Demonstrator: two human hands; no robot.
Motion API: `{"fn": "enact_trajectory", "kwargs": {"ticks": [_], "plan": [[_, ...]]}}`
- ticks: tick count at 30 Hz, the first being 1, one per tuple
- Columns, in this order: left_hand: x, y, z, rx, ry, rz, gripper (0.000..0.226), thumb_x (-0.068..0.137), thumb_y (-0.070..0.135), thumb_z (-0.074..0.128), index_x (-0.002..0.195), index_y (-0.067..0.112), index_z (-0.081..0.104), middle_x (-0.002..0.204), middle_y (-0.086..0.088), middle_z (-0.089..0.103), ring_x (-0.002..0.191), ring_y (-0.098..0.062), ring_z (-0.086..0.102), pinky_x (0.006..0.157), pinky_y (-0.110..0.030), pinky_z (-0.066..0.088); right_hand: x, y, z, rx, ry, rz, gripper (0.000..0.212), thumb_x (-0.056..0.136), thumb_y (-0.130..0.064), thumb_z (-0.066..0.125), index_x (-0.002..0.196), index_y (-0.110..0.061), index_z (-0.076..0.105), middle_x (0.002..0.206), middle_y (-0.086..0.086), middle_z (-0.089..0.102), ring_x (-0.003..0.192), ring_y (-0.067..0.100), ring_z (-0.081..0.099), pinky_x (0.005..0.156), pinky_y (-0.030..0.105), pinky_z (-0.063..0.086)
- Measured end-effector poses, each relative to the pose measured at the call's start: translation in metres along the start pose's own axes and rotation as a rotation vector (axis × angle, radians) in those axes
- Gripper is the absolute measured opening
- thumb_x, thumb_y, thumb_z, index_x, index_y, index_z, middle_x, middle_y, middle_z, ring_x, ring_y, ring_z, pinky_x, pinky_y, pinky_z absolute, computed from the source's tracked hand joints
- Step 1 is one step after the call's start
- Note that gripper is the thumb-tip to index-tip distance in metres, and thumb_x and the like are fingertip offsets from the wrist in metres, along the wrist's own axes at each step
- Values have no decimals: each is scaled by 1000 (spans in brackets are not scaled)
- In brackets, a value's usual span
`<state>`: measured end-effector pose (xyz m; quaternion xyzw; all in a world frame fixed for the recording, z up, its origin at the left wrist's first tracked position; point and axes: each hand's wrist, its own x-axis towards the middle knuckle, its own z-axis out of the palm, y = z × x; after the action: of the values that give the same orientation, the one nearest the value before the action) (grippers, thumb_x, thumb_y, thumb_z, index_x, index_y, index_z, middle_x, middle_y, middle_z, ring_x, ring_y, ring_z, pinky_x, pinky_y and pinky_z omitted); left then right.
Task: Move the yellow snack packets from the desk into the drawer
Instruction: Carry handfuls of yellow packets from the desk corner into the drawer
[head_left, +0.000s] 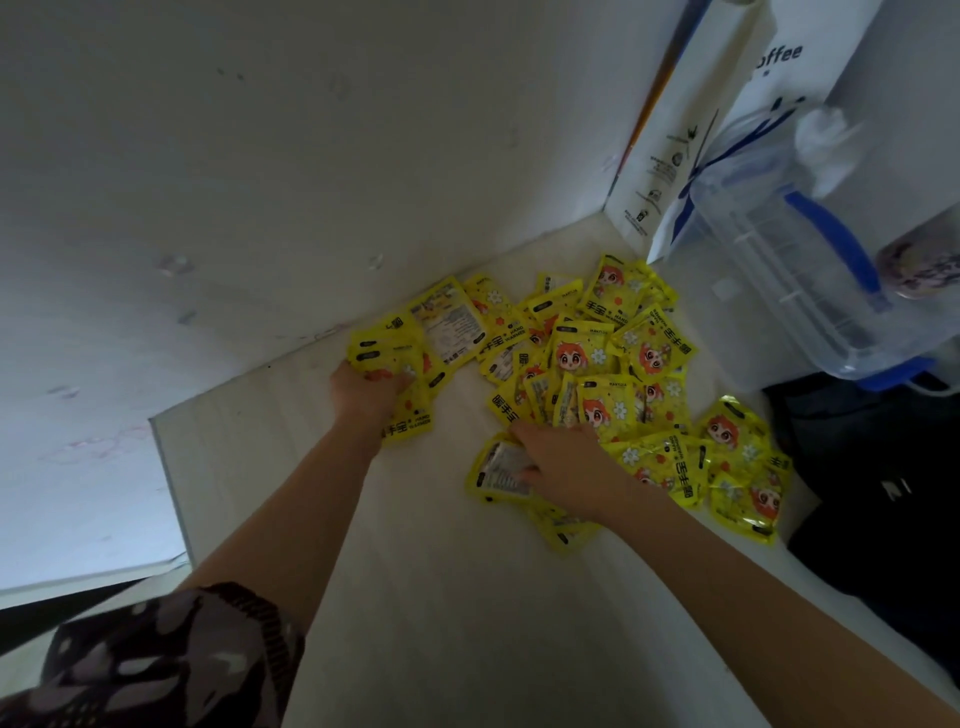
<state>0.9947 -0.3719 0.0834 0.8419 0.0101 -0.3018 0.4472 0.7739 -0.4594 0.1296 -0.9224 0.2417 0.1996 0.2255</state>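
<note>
So there's a big heap of yellow snack packets (582, 358) dumped on the pale desk (441, 597), shoved toward the back where the desktop meets the white wall (260, 156). They overlap every which way, some face up with an orange-haired cartoon print, a few flipped to the label side.

The left hand (366, 392) is at the left end of the heap, fingers curled around a bunch of packets (400, 358) right by the wall. The right hand (558, 460) sits on the near edge of the pile, palm down, fingers bent over the packets, thumb touching a flipped-over packet (498, 470); whether it's actually got a grip on anything, can't tell.

To the right of the heap there's a clear plastic jug with a blue handle (826, 249), and a white paper bag (691, 130) standing behind it against the wall. Something black (883, 493) sits at the right edge of the desk just beside the packets. A patterned sleeve (156, 660) shows bottom left.
</note>
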Motion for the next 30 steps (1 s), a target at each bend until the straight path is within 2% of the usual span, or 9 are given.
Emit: {"fn": "enact_trajectory", "kwargs": {"ticks": [3, 7, 9, 13, 15, 17, 20, 26, 30], "plan": [[-18, -11, -10, -1, -28, 18, 34, 69, 18, 86, 99, 16, 70, 88, -3, 71, 81, -22, 69, 72, -39, 59, -11, -2, -2, 140, 90, -3, 26, 95, -22, 49, 119, -13, 42, 88, 5, 54, 83, 28, 57, 75, 40, 45], [-48, -30, -22, -37, -52, 12, 31, 69, 17, 86, 96, 16, 71, 86, -2, 71, 77, -20, 69, 60, -29, 54, -27, -1, 3, 346, 170, 105, 31, 93, -22, 54, 121, -11, 45, 89, 4, 57, 76, 24, 56, 64, 38, 43], [-68, -39, -28, -54, -72, 20, 27, 70, 14, 85, 93, 17, 71, 81, -1, 70, 73, -18, 67, 54, -23, 49, -37, -2, 6, 487, 217, 177, 39, 92, -23, 58, 127, -10, 45, 94, 0, 55, 80, 23, 57, 65, 35, 44], [-109, -62, -34, -88, -101, 28, 25, 72, 10, 83, 88, 22, 70, 81, -1, 72, 73, -19, 70, 56, -25, 52, -59, -1, 20, 735, 290, 342, 57, 87, -22, 66, 136, -7, 42, 122, 9, 56, 110, 29, 56, 85, 35, 47], [-127, -76, -35, -89, -104, 23, 26, 71, 11, 84, 91, 20, 71, 84, -3, 73, 76, -20, 71, 59, -28, 56, -70, 1, 30, 794, 335, 372, 48, 84, -22, 68, 125, -8, 49, 120, 12, 58, 108, 30, 57, 87, 37, 48], [-144, -89, -35, -101, -103, 8, 28, 70, 11, 84, 93, 19, 70, 86, -4, 74, 78, -22, 72, 61, -33, 59, -82, 1, 38, 835, 352, 403, 40, 83, -20, 69, 116, -6, 52, 110, 11, 60, 98, 27, 58, 77, 32, 46], [-171, -105, -34, -101, -81, -7, 33, 69, 12, 85, 96, 17, 68, 87, -3, 73, 77, -20, 71, 60, -31, 57, -103, 1, 51, 843, 363, 421, 36, 83, -19, 69, 112, -5, 53, 100, 6, 56, 92, 26, 56, 70, 28, 39], [-223, -138, -35, -133, -71, -28, 36, 68, 10, 85, 100, 13, 68, 88, -4, 73, 77, -19, 71, 58, -27, 55, -145, 0, 85, 931, 300, 445, 40, 81, -23, 70, 117, -15, 55, 113, 4, 61, 103, 24, 59, 83, 34, 49], [-253, -155, -37, -120, -104, -8, 32, 69, 13, 86, 95, 18, 69, 84, 1, 74, 74, -15, 71, 54, -25, 54, -173, -2, 107, 963, 285, 487, 35, 83, -23, 67, 113, -12, 54, 109, 6, 60, 98, 24, 59, 75, 31, 45]]}}
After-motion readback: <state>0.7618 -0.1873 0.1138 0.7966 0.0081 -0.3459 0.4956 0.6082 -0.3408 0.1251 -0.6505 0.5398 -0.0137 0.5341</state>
